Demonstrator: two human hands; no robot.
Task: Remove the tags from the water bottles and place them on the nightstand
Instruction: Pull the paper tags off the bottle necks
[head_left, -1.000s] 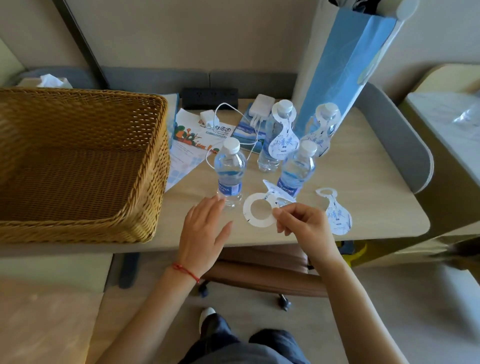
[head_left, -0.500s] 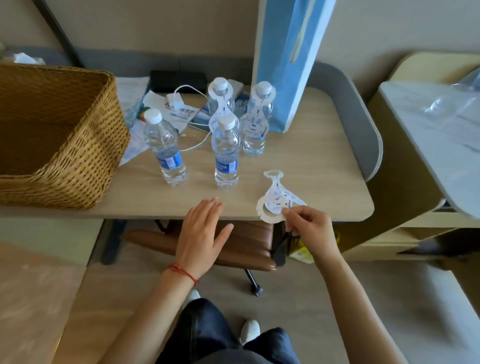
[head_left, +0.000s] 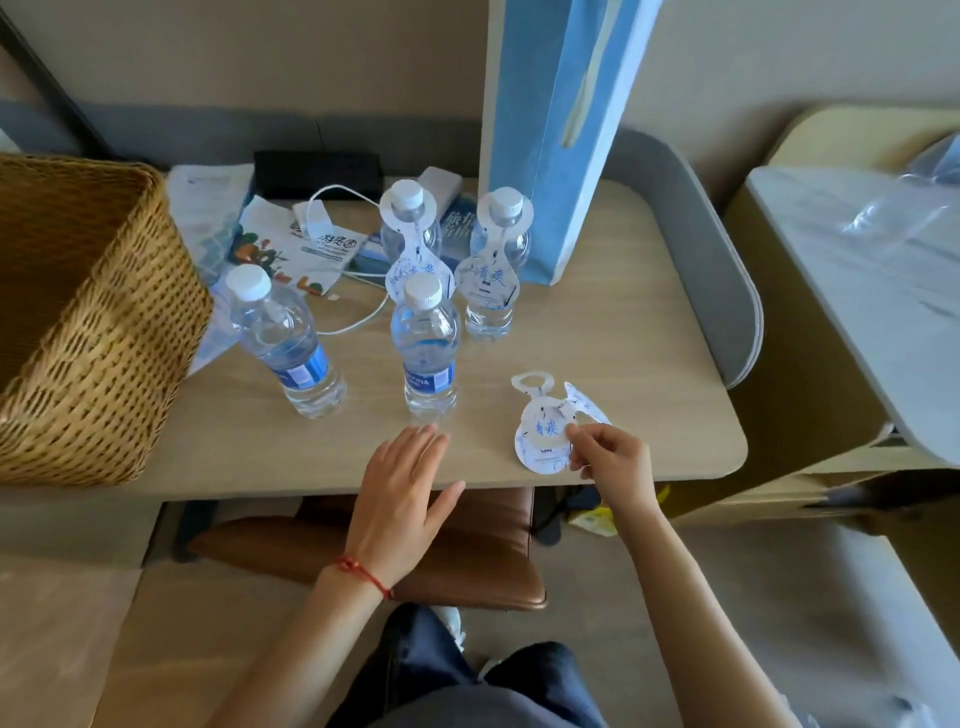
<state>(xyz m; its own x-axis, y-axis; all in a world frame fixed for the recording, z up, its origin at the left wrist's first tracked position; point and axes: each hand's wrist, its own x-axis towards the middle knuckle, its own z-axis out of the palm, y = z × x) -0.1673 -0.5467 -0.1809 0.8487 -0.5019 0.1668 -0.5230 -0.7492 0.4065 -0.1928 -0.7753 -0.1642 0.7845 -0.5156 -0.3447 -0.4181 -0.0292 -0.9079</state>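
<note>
Head view: right hand (head_left: 610, 457) pinches a removed tag (head_left: 584, 410) at lower centre-right of frame, holding it over a second loose tag (head_left: 540, 434) that lies flat on the tabletop (head_left: 623, 332). The loose tag's long axis runs toward the top of the frame, ring end pointing away from the person. Left hand (head_left: 400, 493) is spread flat, fingers straight, gripping nothing, at the tabletop's near edge in lower centre. Two bare bottles, left bottle (head_left: 283, 343) and centre bottle (head_left: 426, 348), sit just above the left hand. Two bottles with tags on stand behind them in upper centre: rear left tagged bottle (head_left: 410, 234) and rear right tagged bottle (head_left: 496, 260), beside the blue paper bag (head_left: 550, 130). Both lie up-frame of the hands, behind the bare pair; the rear right one looks nearer the right hand, but that hand is occupied. My guess is the free left hand reaches past the centre bottle. Wicker basket (head_left: 93, 332) at frame left. I can't say for sure which surface is the nightstand.
</note>
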